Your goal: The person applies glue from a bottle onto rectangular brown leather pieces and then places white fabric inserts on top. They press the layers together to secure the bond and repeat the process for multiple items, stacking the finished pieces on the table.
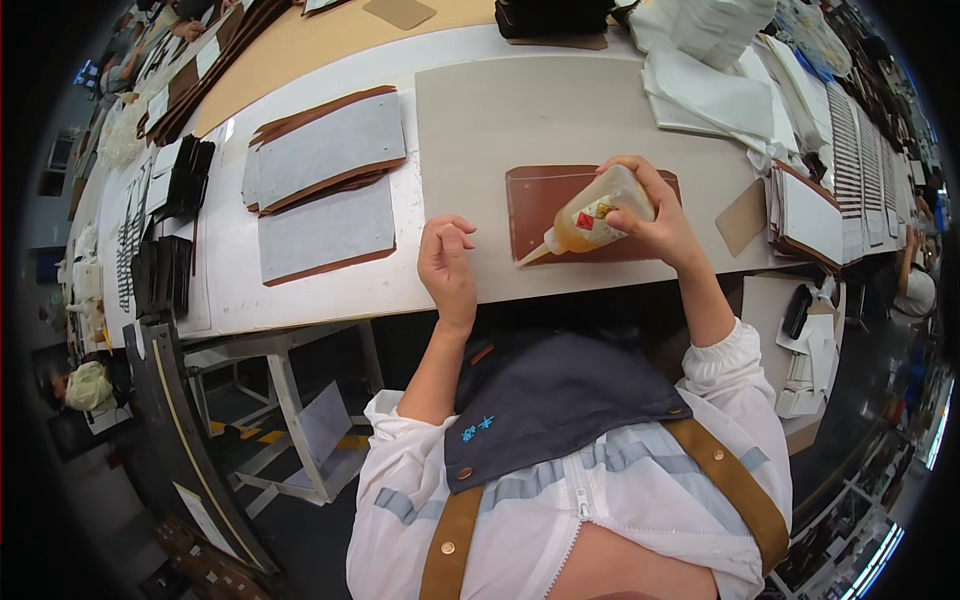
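My right hand (650,215) is wrapped round a clear squeeze bottle (585,222) with yellowish liquid inside, tipped down to the left. Its pointed nozzle touches or hovers just over the lower left corner of a reddish-brown leather panel (530,200), lying on a grey board (465,130). The bottle and hand hide part of the panel. Left of the panel, my left hand (447,262) is held near the table's front edge, fingers curled in and nothing visible in them. Farther left lie grey-backed brown panels, one stack (330,145) overlapping a single lower panel (325,230).
White foam sheets (710,95) are heaped at the back right. A brown card (741,217) and a panel stack (808,215) lie at the right. Black pieces (165,270) stand at the left edge, and a black stack (552,18) sits at the back.
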Action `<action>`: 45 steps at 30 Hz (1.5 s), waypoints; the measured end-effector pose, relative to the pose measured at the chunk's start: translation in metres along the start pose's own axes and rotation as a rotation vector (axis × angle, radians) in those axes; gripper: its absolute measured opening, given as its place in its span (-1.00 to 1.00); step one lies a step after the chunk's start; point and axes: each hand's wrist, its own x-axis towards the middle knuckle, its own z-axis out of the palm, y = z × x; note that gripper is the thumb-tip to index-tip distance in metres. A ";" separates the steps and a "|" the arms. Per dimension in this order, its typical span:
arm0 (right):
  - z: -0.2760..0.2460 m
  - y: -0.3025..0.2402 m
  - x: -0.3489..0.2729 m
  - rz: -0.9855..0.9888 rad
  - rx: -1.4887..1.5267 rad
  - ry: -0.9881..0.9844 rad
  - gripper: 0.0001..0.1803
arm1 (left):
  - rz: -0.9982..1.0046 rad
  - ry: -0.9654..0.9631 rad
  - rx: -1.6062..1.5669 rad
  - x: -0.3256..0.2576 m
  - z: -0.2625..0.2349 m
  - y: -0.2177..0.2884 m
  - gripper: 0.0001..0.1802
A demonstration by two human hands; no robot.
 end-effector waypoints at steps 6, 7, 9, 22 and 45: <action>-0.069 0.029 -0.028 0.033 0.841 0.338 -0.28 | -0.001 0.012 0.015 0.000 0.002 0.003 -0.61; -0.081 0.015 -0.026 -0.026 0.882 0.337 -0.25 | -0.003 0.014 0.020 -0.001 0.001 0.003 -0.61; -0.105 0.001 -0.031 -0.096 0.904 0.383 -0.22 | 0.027 0.024 0.019 -0.001 0.001 0.001 -0.65; -0.166 0.025 -0.056 -0.103 0.117 0.786 -0.35 | 0.036 0.015 0.107 0.000 0.003 -0.002 -0.62; -0.168 0.019 -0.083 -0.035 -0.108 0.696 -0.26 | 0.050 0.012 0.122 0.000 0.005 -0.001 -0.61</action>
